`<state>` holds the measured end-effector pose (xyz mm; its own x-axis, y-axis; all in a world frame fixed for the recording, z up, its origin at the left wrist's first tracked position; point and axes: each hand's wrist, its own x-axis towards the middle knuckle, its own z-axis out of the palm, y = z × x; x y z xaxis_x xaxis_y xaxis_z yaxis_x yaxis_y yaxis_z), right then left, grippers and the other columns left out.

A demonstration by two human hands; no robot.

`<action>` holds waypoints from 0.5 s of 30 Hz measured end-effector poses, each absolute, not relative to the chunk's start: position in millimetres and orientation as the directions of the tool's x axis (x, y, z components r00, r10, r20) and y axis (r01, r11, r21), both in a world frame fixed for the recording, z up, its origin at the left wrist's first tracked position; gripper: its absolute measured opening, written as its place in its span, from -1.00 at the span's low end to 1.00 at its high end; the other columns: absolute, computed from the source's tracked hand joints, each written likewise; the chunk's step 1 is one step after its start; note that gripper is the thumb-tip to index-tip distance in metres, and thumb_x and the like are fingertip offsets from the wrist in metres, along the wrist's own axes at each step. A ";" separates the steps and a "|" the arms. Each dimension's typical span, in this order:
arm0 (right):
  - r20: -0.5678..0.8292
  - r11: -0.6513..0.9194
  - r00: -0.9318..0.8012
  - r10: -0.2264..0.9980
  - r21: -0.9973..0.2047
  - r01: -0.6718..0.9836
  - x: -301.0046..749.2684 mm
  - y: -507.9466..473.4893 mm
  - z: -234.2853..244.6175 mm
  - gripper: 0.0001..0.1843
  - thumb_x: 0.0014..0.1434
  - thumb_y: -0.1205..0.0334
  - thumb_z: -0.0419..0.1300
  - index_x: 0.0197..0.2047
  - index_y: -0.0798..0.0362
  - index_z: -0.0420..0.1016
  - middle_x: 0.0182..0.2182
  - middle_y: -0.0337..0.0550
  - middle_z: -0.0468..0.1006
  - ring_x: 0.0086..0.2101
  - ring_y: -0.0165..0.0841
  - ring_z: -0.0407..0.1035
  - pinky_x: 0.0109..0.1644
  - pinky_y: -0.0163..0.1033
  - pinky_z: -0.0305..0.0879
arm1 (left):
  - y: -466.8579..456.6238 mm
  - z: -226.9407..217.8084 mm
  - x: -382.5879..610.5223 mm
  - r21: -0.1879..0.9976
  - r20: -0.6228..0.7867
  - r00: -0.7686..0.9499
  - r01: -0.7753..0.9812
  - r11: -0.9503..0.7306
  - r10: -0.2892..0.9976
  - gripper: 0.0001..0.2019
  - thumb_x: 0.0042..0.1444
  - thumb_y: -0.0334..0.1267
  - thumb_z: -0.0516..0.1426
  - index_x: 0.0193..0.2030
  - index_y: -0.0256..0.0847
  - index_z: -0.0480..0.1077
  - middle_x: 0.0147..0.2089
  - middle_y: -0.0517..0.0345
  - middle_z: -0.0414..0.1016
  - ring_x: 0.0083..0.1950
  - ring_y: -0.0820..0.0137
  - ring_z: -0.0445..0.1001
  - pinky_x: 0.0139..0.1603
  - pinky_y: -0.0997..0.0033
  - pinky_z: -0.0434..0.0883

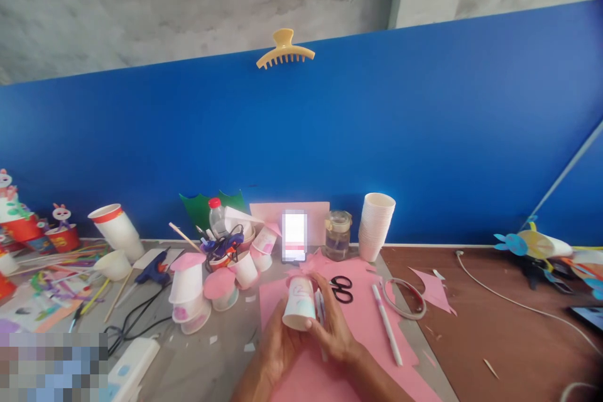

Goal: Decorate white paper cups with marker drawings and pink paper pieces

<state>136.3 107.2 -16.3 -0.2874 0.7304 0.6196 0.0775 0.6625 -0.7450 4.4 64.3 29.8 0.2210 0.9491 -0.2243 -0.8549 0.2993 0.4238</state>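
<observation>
A white paper cup [300, 298] with pink and pale blue drawing on its side is held between both hands above pink paper [367, 333]. Its open rim faces down towards me. My left hand [279, 344] is wrapped around the cup's left side and underside. From the right, my right hand [336, 330] grips it, thumb near the rim. A slim white pen [321, 304] shows between the cup and the right hand, partly hidden by the fingers. Just beyond that hand lie black-handled scissors [342, 289]. Another white marker [387, 326] rests on the paper to the right.
A phone [294, 235] stands upright behind the hands, beside a glass jar [338, 235] and a cup stack [377, 226]. Leftward are decorated cups [186, 282], a blue glue gun [153, 269] and a power strip [132, 367]. Near the right sits a tape ring [405, 314].
</observation>
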 end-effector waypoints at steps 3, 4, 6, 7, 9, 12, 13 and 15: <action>0.621 0.665 -0.278 0.733 -0.741 0.099 135.7 106.5 -15.8 -0.22 0.18 -0.10 0.09 0.34 -0.02 -0.13 0.23 0.13 0.14 0.21 0.04 0.07 0.22 0.17 0.07 | 64.3 33.5 7.3 0.430 -0.270 0.185 -0.855 0.290 0.945 -0.58 0.14 -0.20 0.18 0.12 -0.30 0.35 -0.27 -0.02 0.59 -0.14 0.20 0.56 -0.09 0.31 0.46; 0.620 0.664 -0.277 0.734 -0.741 0.100 135.8 106.2 -15.4 -0.22 0.18 -0.10 0.08 0.34 -0.02 -0.13 0.23 0.13 0.14 0.21 0.04 0.08 0.22 0.17 0.08 | 64.4 34.1 7.8 0.435 -0.276 0.173 -0.855 0.283 0.945 -0.57 0.14 -0.20 0.18 0.13 -0.30 0.35 -0.28 -0.01 0.59 -0.15 0.20 0.56 -0.09 0.31 0.46; 0.617 0.662 -0.283 0.734 -0.744 0.094 136.3 105.6 -14.2 -0.22 0.18 -0.11 0.08 0.34 -0.01 -0.13 0.23 0.13 0.14 0.20 0.04 0.10 0.21 0.16 0.09 | 64.7 34.0 7.7 0.451 -0.278 0.142 -0.854 0.259 0.950 -0.57 0.13 -0.21 0.19 0.14 -0.27 0.34 -0.28 0.02 0.59 -0.17 0.21 0.56 -0.08 0.30 0.44; 0.618 0.662 -0.286 0.733 -0.744 0.090 136.6 105.2 -13.2 -0.22 0.18 -0.11 0.07 0.34 -0.01 -0.13 0.23 0.14 0.14 0.19 0.03 0.10 0.21 0.15 0.09 | 64.8 33.2 7.2 0.457 -0.272 0.125 -0.856 0.242 0.954 -0.56 0.13 -0.22 0.19 0.15 -0.25 0.34 -0.27 0.04 0.59 -0.18 0.23 0.56 -0.07 0.29 0.44; 0.624 0.669 -0.292 0.725 -0.739 0.081 137.4 104.3 -10.7 -0.22 0.19 -0.11 0.07 0.34 0.00 -0.13 0.24 0.14 0.13 0.19 0.03 0.10 0.21 0.13 0.10 | 64.7 31.1 5.2 0.466 -0.257 0.098 -0.859 0.212 0.962 -0.57 0.12 -0.24 0.20 0.15 -0.19 0.33 -0.26 0.07 0.58 -0.20 0.27 0.55 -0.04 0.30 0.42; 0.644 0.689 -0.301 0.704 -0.721 0.071 138.2 102.5 -6.6 -0.23 0.19 -0.12 0.05 0.33 0.01 -0.13 0.23 0.13 0.14 0.19 0.02 0.11 0.21 0.12 0.11 | 63.4 29.1 2.0 0.454 -0.231 0.106 -0.867 0.204 0.967 -0.57 0.10 -0.24 0.22 0.13 -0.16 0.36 -0.25 0.10 0.58 -0.21 0.31 0.55 0.01 0.29 0.39; 0.651 0.697 -0.304 0.696 -0.713 0.070 138.4 102.0 -5.7 -0.23 0.19 -0.12 0.05 0.33 0.01 -0.14 0.23 0.12 0.14 0.19 0.02 0.11 0.21 0.11 0.11 | 62.7 29.5 1.3 0.446 -0.229 0.126 -0.868 0.220 0.965 -0.58 0.08 -0.23 0.23 0.11 -0.17 0.38 -0.26 0.09 0.58 -0.21 0.30 0.54 0.02 0.28 0.39; 0.661 0.711 -0.311 0.683 -0.699 0.076 138.4 101.2 -5.4 -0.24 0.20 -0.13 0.03 0.34 0.00 -0.15 0.22 0.12 0.14 0.20 0.01 0.10 0.21 0.11 0.11 | 61.1 31.8 0.8 0.430 -0.232 0.178 -0.863 0.265 0.956 -0.61 0.08 -0.20 0.23 0.06 -0.21 0.42 -0.25 0.05 0.59 -0.17 0.25 0.54 0.03 0.27 0.38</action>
<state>138.4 101.2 -5.4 -0.3112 0.6832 0.6606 0.0762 0.7108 -0.6993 0.8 61.1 31.8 0.1784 0.9562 -0.2322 -0.8629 0.2654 0.4301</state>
